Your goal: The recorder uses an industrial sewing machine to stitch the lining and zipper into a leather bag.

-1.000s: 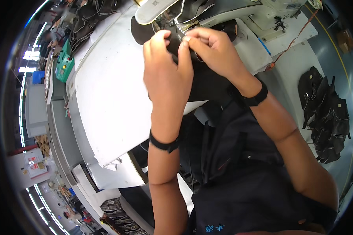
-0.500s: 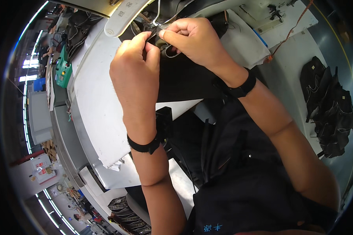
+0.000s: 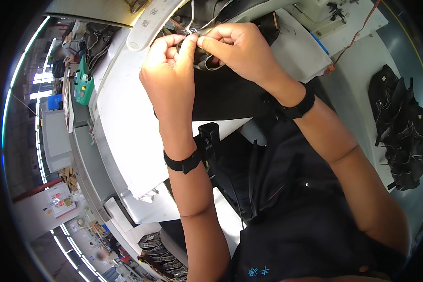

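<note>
Just below the metal parts of a sewing machine (image 3: 189, 29), my two hands meet fingertip to fingertip. My left hand (image 3: 171, 68) is closed in a pinch, thumb against forefinger, on the edge of a black fabric piece (image 3: 230, 96). My right hand (image 3: 244, 51) also pinches, its thumb and forefinger touching the same small spot. A zipper (image 3: 219, 15) with silver teeth runs along the fabric, rising behind the fingers and curling below them. The exact bit between the fingertips is hidden. The rest of the fabric drapes toward me over the table's near edge.
A white lamp-like bar (image 3: 148, 26) hangs at the upper left of my hands. The white worktable (image 3: 127, 117) spreads to the left. White cloth (image 3: 301, 51) and a red-brown cord (image 3: 357, 37) lie to the right. Black sewn pieces (image 3: 402, 127) are piled at the far right.
My left hand has turned and shifted right, its thumb now up against the right hand's fingertips. The right hand stays pinched at nearly the same spot. The view has shifted slightly.
</note>
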Action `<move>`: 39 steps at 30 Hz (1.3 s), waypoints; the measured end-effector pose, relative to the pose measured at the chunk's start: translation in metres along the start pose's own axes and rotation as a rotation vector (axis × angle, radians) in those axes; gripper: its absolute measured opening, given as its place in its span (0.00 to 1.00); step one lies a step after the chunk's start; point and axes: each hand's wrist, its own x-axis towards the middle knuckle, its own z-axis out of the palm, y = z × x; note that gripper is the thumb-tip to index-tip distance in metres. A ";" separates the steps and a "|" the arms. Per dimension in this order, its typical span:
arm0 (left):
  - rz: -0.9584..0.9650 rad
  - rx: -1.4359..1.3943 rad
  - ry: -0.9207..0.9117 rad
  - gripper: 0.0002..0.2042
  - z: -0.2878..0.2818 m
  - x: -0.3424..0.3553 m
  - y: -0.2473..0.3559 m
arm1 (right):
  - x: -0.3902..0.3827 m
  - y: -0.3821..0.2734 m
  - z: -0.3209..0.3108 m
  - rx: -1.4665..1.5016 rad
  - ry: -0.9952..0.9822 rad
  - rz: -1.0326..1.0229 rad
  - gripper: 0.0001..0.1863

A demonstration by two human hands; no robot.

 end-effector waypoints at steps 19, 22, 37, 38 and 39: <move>0.358 0.460 -0.005 0.09 0.002 -0.023 0.003 | -0.006 -0.002 -0.002 0.068 -0.077 0.033 0.18; 0.313 0.406 0.006 0.10 0.003 -0.026 0.001 | -0.006 -0.013 0.003 0.168 0.002 0.015 0.30; 0.054 -0.046 0.127 0.07 0.003 -0.021 -0.005 | -0.015 -0.013 0.008 -0.061 -0.007 -0.003 0.21; 0.055 -0.050 0.127 0.07 0.002 -0.020 -0.005 | -0.015 -0.011 0.008 -0.065 -0.006 -0.005 0.21; 0.129 0.003 0.121 0.07 0.000 -0.019 -0.005 | -0.016 -0.007 0.009 -0.031 -0.031 -0.032 0.20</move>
